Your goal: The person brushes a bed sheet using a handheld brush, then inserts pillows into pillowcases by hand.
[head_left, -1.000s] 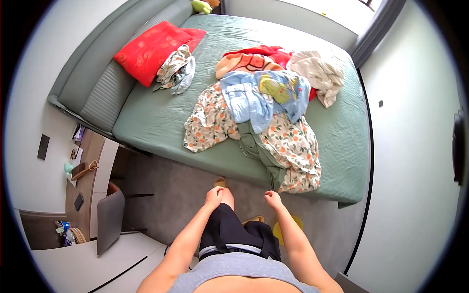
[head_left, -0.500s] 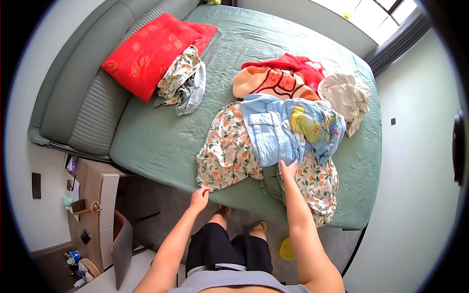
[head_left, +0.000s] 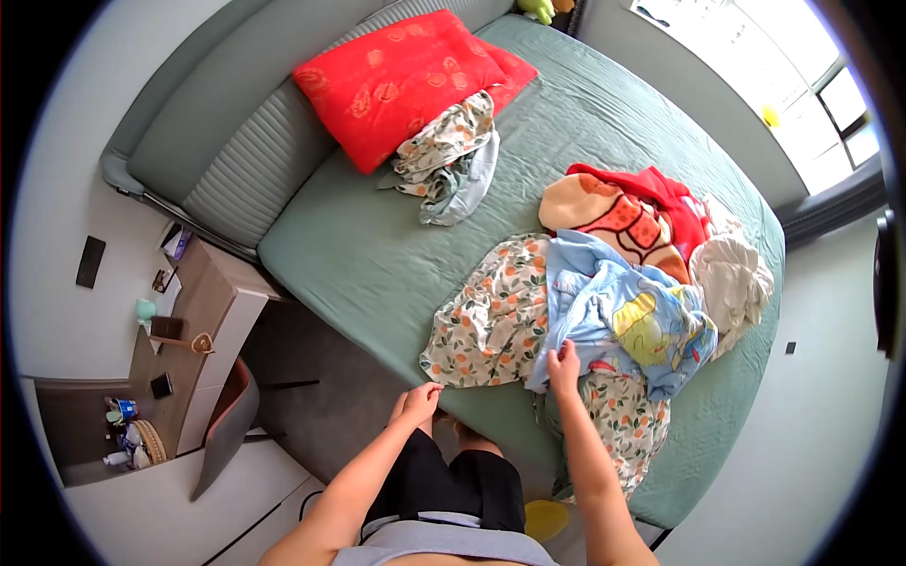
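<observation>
A white fabric printed with oranges and leaves [head_left: 491,311] is spread over the near part of the bed. At its near left corner my left hand [head_left: 415,406] is closed, fingertips pinched at the fabric's edge. On top of it lies a light blue blanket [head_left: 590,292] with a yellow cartoon figure. My right hand [head_left: 564,368] is closed on the blanket's near edge, bunching it. Behind the blanket are a crumpled red and tan patterned blanket [head_left: 618,217] and a cream cloth [head_left: 731,283].
The bed [head_left: 354,264] has a green sheet. Red pillows [head_left: 401,80] and another orange-print bundle [head_left: 448,141] lie by the headboard [head_left: 245,170]. To the left stand a desk [head_left: 203,311] and chair [head_left: 231,415]. A yellow round object [head_left: 545,519] is on the floor.
The view has turned and shifted, so the bed sits farther right. My right hand has pulled at the blue blanket's near edge, whose flat folded part is now rumpled. My left hand stays at the fabric's corner.
</observation>
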Demonstrator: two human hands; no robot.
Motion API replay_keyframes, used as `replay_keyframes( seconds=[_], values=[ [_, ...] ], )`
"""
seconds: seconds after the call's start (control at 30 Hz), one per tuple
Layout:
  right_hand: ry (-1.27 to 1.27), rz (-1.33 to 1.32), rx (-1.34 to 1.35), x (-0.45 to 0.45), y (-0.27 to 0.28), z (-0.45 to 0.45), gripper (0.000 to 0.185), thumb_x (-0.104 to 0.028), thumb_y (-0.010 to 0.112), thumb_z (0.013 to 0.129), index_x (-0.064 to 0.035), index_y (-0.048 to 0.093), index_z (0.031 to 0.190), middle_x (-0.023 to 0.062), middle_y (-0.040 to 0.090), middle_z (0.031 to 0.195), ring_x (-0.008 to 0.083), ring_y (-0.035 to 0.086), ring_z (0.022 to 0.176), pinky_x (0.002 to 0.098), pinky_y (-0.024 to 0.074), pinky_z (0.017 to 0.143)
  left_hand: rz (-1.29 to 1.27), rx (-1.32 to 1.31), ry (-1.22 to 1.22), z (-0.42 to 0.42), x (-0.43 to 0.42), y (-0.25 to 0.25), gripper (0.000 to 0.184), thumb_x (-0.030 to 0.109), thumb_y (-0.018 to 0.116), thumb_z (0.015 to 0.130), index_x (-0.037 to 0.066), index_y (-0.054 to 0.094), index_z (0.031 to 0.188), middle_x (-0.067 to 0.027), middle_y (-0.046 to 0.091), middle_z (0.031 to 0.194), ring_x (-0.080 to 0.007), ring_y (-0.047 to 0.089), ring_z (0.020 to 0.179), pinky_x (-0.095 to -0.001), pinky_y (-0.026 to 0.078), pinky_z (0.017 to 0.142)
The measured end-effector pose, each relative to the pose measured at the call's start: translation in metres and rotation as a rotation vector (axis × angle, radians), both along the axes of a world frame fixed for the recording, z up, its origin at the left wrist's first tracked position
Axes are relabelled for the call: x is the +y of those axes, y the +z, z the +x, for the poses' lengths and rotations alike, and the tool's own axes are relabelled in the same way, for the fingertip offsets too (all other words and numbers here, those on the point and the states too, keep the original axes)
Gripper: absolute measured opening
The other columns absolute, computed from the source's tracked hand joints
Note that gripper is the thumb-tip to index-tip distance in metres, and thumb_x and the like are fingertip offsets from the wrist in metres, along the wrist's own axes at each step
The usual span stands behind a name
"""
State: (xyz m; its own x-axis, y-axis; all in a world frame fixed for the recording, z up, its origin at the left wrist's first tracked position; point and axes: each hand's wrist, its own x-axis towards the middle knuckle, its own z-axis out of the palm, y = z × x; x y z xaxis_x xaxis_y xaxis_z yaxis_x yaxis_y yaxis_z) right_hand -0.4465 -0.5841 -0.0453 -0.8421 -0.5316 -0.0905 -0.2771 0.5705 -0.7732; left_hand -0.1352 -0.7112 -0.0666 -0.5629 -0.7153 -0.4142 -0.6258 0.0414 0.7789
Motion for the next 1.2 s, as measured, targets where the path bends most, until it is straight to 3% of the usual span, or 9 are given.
replay_keyframes(
  seconds=[0.07, 0.13, 0.23, 0.37, 0.47, 0.53, 0.63, 0.83, 1.2],
  values=[
    [0.088, -0.078, -0.001, -0.037, 0.01, 0.032, 0.053, -0.009, 0.058, 0.075, -0.0003, 0.04, 0.124, 0.0166, 0.055, 0.109, 0.0192, 0.059, 0.068, 0.0298, 0.0484, 0.068, -0.016, -0.033, -0.005, -0.01, -0.013, 0.01, 0.019, 0.013, 0.052, 0.084, 0.007, 0.063, 0.099, -0.0064, 0.066, 0.084, -0.0165, 0.062, 0.073, -0.0285, 0.049, 0.068],
    [0.148, -0.087, 0.054, -0.075, 0.008, 0.052, 0.054, -0.008, 0.057, 0.075, -0.0006, 0.04, 0.125, 0.0168, 0.05, 0.117, 0.0192, 0.06, 0.073, 0.0299, 0.0479, 0.07, -0.019, 0.011, 0.034, -0.016, -0.04, 0.003, 0.019, 0.014, 0.053, 0.085, 0.007, 0.063, 0.099, -0.0073, 0.067, 0.086, -0.0162, 0.062, 0.073, -0.0281, 0.049, 0.068],
    [0.187, -0.036, -0.185, -0.134, -0.008, 0.072, 0.05, -0.007, 0.056, 0.075, -0.0037, 0.043, 0.123, 0.0139, 0.055, 0.112, 0.0194, 0.061, 0.07, 0.0303, 0.0485, 0.069, -0.035, 0.02, 0.095, -0.03, -0.108, -0.003, 0.018, 0.016, 0.055, 0.086, 0.006, 0.064, 0.097, -0.0068, 0.067, 0.083, -0.0149, 0.062, 0.071, -0.0279, 0.049, 0.067],
    [0.252, 0.052, -0.357, -0.219, -0.045, 0.076, 0.036, -0.009, 0.055, 0.08, -0.0039, 0.049, 0.115, 0.0094, 0.063, 0.096, 0.0157, 0.061, 0.07, 0.0284, 0.0482, 0.064, -0.003, 0.146, 0.365, -0.053, -0.235, -0.051, 0.018, 0.019, 0.059, 0.085, 0.003, 0.065, 0.09, -0.0007, 0.062, 0.07, -0.0071, 0.055, 0.062, -0.0228, 0.045, 0.059],
    [0.248, 0.057, -0.552, -0.279, -0.092, 0.072, 0.032, -0.009, 0.054, 0.082, -0.0034, 0.05, 0.114, 0.0077, 0.063, 0.096, 0.0134, 0.06, 0.071, 0.0261, 0.0475, 0.062, -0.03, 0.188, 0.504, -0.083, -0.338, -0.087, 0.017, 0.02, 0.062, 0.084, 0.003, 0.066, 0.087, 0.0014, 0.06, 0.066, -0.0057, 0.051, 0.058, -0.0219, 0.043, 0.056],
    [0.237, 0.051, -0.549, -0.316, -0.118, 0.07, 0.03, -0.01, 0.053, 0.083, -0.0027, 0.051, 0.112, 0.0074, 0.063, 0.095, 0.0131, 0.06, 0.073, 0.025, 0.0476, 0.062, -0.063, 0.15, 0.525, -0.104, -0.399, -0.111, 0.017, 0.021, 0.064, 0.082, 0.005, 0.066, 0.086, -0.0038, 0.064, 0.07, -0.0116, 0.059, 0.063, -0.0253, 0.046, 0.061],
    [0.235, 0.085, -0.65, -0.36, -0.125, 0.061, 0.029, -0.011, 0.052, 0.084, -0.0034, 0.051, 0.112, 0.0074, 0.063, 0.096, 0.0138, 0.061, 0.075, 0.0259, 0.048, 0.063, -0.19, 0.087, 0.474, -0.126, -0.461, -0.142, 0.015, 0.019, 0.067, 0.078, 0.005, 0.066, 0.085, -0.0057, 0.065, 0.072, -0.015, 0.06, 0.064, -0.0273, 0.048, 0.062],
    [0.181, 0.111, -0.713, -0.379, -0.142, 0.055, 0.028, -0.011, 0.051, 0.085, -0.0044, 0.052, 0.112, 0.0072, 0.062, 0.098, 0.0143, 0.061, 0.077, 0.0264, 0.0481, 0.064, -0.234, 0.075, 0.327, -0.143, -0.508, -0.186, 0.027, 0.013, 0.072, 0.071, 0.006, 0.062, 0.095, -0.0067, 0.061, 0.079, -0.0186, 0.059, 0.063, -0.0305, 0.049, 0.061],
    [0.193, 0.27, -0.736, -0.341, -0.165, 0.064, 0.028, -0.012, 0.052, 0.085, -0.0036, 0.051, 0.113, 0.0064, 0.063, 0.095, 0.0135, 0.06, 0.075, 0.0262, 0.0484, 0.063, -0.401, 0.028, 0.318, -0.153, -0.513, -0.194, 0.012, 0.017, 0.068, 0.074, 0.009, 0.064, 0.083, -0.0054, 0.059, 0.077, -0.0226, 0.059, 0.064, -0.0336, 0.046, 0.058]
  ],
)
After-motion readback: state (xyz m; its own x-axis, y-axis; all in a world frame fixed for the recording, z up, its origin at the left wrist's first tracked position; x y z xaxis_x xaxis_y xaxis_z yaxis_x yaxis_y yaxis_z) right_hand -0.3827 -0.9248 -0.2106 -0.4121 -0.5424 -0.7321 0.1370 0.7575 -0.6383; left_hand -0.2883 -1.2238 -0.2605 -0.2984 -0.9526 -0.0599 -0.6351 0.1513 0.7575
